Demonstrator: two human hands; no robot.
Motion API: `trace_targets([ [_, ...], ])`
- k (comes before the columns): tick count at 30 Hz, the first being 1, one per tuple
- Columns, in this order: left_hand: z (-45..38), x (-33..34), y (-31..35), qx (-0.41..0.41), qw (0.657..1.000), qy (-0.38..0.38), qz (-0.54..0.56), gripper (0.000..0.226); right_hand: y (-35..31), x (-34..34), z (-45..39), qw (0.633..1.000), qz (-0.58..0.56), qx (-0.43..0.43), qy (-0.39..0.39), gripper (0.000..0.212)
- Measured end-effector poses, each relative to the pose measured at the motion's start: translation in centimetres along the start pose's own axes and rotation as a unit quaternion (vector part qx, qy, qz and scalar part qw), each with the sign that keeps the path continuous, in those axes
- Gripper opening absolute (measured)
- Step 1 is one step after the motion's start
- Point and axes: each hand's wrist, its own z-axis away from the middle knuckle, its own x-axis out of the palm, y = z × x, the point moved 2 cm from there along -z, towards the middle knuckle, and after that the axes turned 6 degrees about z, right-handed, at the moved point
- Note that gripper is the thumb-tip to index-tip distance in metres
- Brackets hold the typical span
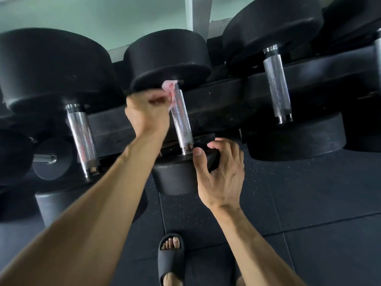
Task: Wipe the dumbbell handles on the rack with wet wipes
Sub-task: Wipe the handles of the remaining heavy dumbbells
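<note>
The left hand (147, 112) is closing its grip around a crumpled, pale pink wet wipe (171, 89), pressing it against the far end of the middle dumbbell handle (182, 120), just under the far black weight head (167, 58). The right hand (219, 176) is curling its thumb and fingers over the near weight head (177, 178) of the same dumbbell, just beside the handle's near end. That handle is lying between the two hands, running near to far across the black rack rail (226, 100). A larger dumbbell's handle (82, 139) is sitting to the left and another dumbbell's handle (277, 85) to the right, both knurled, shiny metal cylinders between matte black round heads. Below, a foot in a dark slide sandal (171, 256) is standing on speckled dark rubber floor tiles (309, 203).
</note>
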Motion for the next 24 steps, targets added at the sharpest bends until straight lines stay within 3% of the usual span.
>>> trace_targets([
  [3,-0.8,0.6,-0.1,-0.016,0.999,0.008,0.029,0.017,0.0,0.1,0.0,1.000,0.000,0.003,-0.003,0.053],
  [7,2.6,-0.4,-1.0,0.043,0.995,-0.079,-0.035,0.022,-0.1,-0.2,0.0,1.000,0.001,0.005,-0.008,0.053],
  [13,-0.3,1.1,0.2,0.074,0.997,0.006,-0.005,0.004,-0.1,0.0,0.0,1.000,-0.004,0.008,-0.008,0.053],
  [18,2.3,-1.0,-1.7,0.102,0.983,-0.129,-0.083,0.010,0.0,-0.2,0.0,1.000,-0.002,0.005,-0.004,0.050],
  [22,-0.3,0.2,0.0,0.141,0.987,-0.064,-0.047,0.024,0.0,0.0,0.0,1.000,-0.008,0.003,-0.002,0.051],
  [24,-0.2,0.6,-0.2,0.155,0.985,-0.048,-0.051,0.015,0.0,0.0,-0.1,1.000,-0.007,0.002,-0.001,0.049],
])
